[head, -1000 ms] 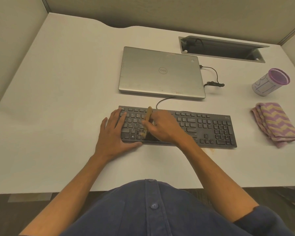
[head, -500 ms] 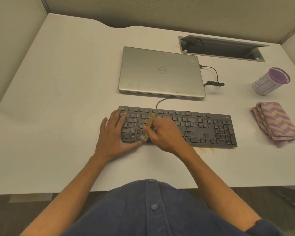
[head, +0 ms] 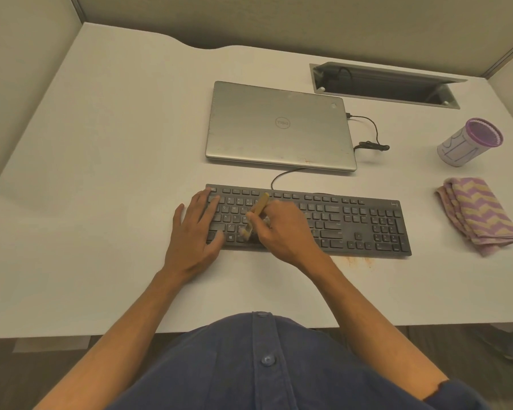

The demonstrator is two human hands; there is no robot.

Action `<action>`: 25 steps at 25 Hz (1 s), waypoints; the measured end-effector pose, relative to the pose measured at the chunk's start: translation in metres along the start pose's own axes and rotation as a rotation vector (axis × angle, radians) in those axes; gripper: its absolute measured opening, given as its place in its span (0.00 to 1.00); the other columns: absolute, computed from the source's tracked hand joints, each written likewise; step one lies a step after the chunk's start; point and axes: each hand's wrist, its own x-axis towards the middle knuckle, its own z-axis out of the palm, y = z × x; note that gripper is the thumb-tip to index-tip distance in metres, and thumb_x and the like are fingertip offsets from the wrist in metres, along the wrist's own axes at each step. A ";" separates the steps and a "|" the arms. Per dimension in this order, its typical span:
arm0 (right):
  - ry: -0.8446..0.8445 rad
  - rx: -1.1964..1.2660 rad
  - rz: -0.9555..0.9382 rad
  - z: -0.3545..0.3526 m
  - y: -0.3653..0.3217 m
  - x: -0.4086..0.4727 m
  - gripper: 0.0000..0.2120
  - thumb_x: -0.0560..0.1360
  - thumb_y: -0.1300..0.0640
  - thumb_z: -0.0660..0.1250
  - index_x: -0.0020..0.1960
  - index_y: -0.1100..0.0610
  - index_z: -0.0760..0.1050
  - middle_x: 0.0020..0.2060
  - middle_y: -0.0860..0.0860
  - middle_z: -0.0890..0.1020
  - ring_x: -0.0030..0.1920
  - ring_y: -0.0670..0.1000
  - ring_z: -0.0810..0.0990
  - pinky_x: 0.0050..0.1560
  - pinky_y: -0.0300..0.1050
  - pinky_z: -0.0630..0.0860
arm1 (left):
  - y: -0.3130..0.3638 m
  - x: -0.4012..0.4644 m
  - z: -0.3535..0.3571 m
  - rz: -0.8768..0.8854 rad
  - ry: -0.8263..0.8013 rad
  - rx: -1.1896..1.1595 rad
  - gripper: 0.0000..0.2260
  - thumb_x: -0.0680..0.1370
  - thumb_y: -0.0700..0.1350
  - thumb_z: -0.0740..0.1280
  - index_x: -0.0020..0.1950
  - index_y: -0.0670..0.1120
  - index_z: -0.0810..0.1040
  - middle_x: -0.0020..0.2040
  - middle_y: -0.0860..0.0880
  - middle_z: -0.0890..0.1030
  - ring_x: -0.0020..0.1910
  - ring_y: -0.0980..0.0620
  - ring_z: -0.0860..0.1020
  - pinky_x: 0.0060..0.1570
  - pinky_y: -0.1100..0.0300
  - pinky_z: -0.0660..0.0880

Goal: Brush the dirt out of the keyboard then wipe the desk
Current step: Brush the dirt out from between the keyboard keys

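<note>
A black keyboard (head: 353,223) lies across the middle of the white desk (head: 101,173). My left hand (head: 196,229) rests flat on its left end, fingers spread over the keys. My right hand (head: 282,229) grips a small brush with a tan wooden handle (head: 259,205); its pale bristles touch the lower-left keys near the space bar. A folded purple and tan zigzag cloth (head: 479,217) lies on the desk to the right of the keyboard. Orange-brown specks of dirt (head: 359,261) lie on the desk just below the keyboard's front edge.
A shut silver laptop (head: 279,128) sits behind the keyboard, with a black cable (head: 370,134) at its right side. A purple-rimmed cup (head: 468,146) stands at the far right. An open cable tray (head: 382,84) is set into the desk's back.
My right hand has shifted the brush slightly left and tilted its handle further right over the lower-left keys. My left hand has stayed in place on the keyboard.
</note>
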 end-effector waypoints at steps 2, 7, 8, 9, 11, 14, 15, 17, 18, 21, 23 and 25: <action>-0.079 -0.027 0.003 0.001 -0.002 0.002 0.18 0.80 0.46 0.59 0.43 0.55 0.82 0.34 0.51 0.82 0.34 0.50 0.77 0.38 0.47 0.73 | 0.000 0.000 0.000 -0.016 0.006 -0.013 0.31 0.77 0.53 0.53 0.81 0.46 0.60 0.82 0.48 0.56 0.81 0.51 0.53 0.78 0.43 0.47; 0.010 -0.041 -0.037 0.004 -0.007 0.010 0.19 0.80 0.45 0.59 0.42 0.53 0.83 0.32 0.49 0.82 0.32 0.48 0.78 0.39 0.43 0.71 | -0.002 0.001 0.002 -0.028 0.007 -0.022 0.30 0.78 0.51 0.50 0.81 0.46 0.61 0.82 0.49 0.56 0.81 0.51 0.53 0.78 0.44 0.47; -0.033 -0.054 -0.036 0.007 -0.009 0.010 0.20 0.80 0.45 0.58 0.41 0.54 0.83 0.31 0.50 0.81 0.32 0.48 0.77 0.38 0.45 0.73 | -0.002 0.000 0.002 -0.032 0.011 -0.028 0.29 0.79 0.51 0.50 0.81 0.46 0.61 0.82 0.49 0.56 0.81 0.51 0.53 0.78 0.44 0.47; -0.069 -0.053 -0.040 0.010 -0.010 0.008 0.20 0.79 0.45 0.59 0.40 0.54 0.82 0.31 0.50 0.81 0.32 0.49 0.77 0.38 0.47 0.74 | -0.002 0.000 0.002 -0.034 0.015 -0.034 0.29 0.79 0.51 0.50 0.80 0.46 0.61 0.82 0.50 0.57 0.81 0.51 0.53 0.78 0.43 0.47; -0.031 -0.002 -0.065 0.012 -0.009 0.006 0.19 0.79 0.46 0.60 0.38 0.54 0.82 0.31 0.49 0.81 0.32 0.48 0.77 0.38 0.47 0.74 | -0.002 0.000 0.001 -0.033 0.021 -0.039 0.29 0.79 0.50 0.49 0.80 0.46 0.62 0.82 0.50 0.57 0.81 0.51 0.53 0.78 0.43 0.48; 0.078 0.063 -0.036 0.012 -0.006 0.003 0.18 0.79 0.48 0.60 0.38 0.54 0.82 0.31 0.47 0.81 0.31 0.47 0.76 0.36 0.42 0.69 | 0.000 0.000 0.001 -0.037 0.026 -0.042 0.29 0.79 0.50 0.49 0.80 0.46 0.62 0.82 0.50 0.57 0.81 0.51 0.53 0.78 0.45 0.46; 0.059 0.050 -0.024 0.012 -0.006 0.003 0.18 0.79 0.48 0.61 0.39 0.55 0.82 0.30 0.48 0.80 0.31 0.48 0.76 0.35 0.42 0.68 | 0.000 0.000 0.001 -0.038 0.027 -0.043 0.29 0.79 0.50 0.49 0.80 0.46 0.62 0.82 0.50 0.57 0.81 0.52 0.53 0.78 0.45 0.46; 0.006 0.031 -0.035 0.011 -0.007 0.002 0.18 0.79 0.47 0.61 0.39 0.55 0.82 0.30 0.48 0.80 0.30 0.47 0.75 0.33 0.42 0.69 | -0.001 -0.001 0.002 -0.037 0.031 -0.043 0.29 0.79 0.49 0.49 0.80 0.46 0.62 0.82 0.50 0.58 0.81 0.51 0.53 0.78 0.44 0.47; 0.009 0.042 -0.047 0.010 -0.007 0.002 0.18 0.79 0.47 0.61 0.38 0.55 0.82 0.30 0.47 0.79 0.30 0.46 0.75 0.34 0.41 0.69 | -0.002 -0.001 0.002 -0.036 0.035 -0.043 0.29 0.79 0.49 0.50 0.80 0.46 0.62 0.82 0.49 0.58 0.81 0.51 0.53 0.78 0.44 0.48; 0.027 0.047 -0.070 0.010 -0.008 0.000 0.17 0.80 0.48 0.61 0.39 0.55 0.82 0.28 0.44 0.78 0.29 0.45 0.73 0.38 0.39 0.68 | -0.003 0.001 0.003 -0.042 0.044 -0.043 0.28 0.79 0.49 0.50 0.80 0.46 0.63 0.81 0.49 0.60 0.80 0.51 0.55 0.78 0.43 0.49; -0.018 0.018 -0.080 0.015 -0.009 -0.002 0.19 0.79 0.46 0.59 0.39 0.54 0.82 0.30 0.47 0.80 0.30 0.47 0.75 0.40 0.45 0.73 | -0.003 0.001 0.003 -0.046 0.050 -0.042 0.28 0.79 0.49 0.49 0.80 0.45 0.63 0.81 0.50 0.60 0.80 0.52 0.55 0.78 0.44 0.49; -0.009 0.039 -0.086 0.019 -0.010 -0.004 0.20 0.78 0.44 0.58 0.38 0.53 0.81 0.31 0.48 0.81 0.31 0.48 0.76 0.39 0.48 0.74 | -0.004 0.000 0.003 -0.045 0.049 -0.043 0.28 0.80 0.49 0.49 0.80 0.45 0.63 0.81 0.49 0.60 0.80 0.51 0.55 0.78 0.43 0.50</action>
